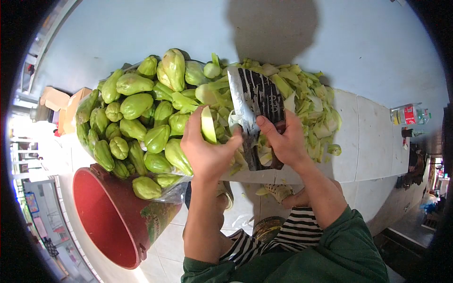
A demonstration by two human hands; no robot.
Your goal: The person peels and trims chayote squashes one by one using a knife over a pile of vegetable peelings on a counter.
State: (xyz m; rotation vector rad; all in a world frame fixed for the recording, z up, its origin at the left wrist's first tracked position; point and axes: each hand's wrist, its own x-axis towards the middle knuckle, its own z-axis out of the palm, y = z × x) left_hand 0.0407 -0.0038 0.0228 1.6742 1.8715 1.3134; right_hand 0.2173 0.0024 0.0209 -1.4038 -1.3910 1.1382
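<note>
Left hand (200, 146), near centre, holding a pale green wedge (208, 126); right hand (287, 144), at three o'clock from it, gripping a cleaver (257, 96) — thumb on the flat, bright edge toward nine o'clock. Whole chayotes (137, 106) heaped between nine and ten o'clock; cut pieces (316, 115) between two and three. Bucket (104, 221), red, at eight o'clock; bottle (409, 114) — red-labelled — near three.

A pale blue-grey wall (141, 28) is rising behind a pale tiled ledge (347, 137), a broad dark shadow (273, 28) is falling across the wall, light floor tiles (165, 266) are spreading below, and bright light (21, 151) is glaring at the far left.
</note>
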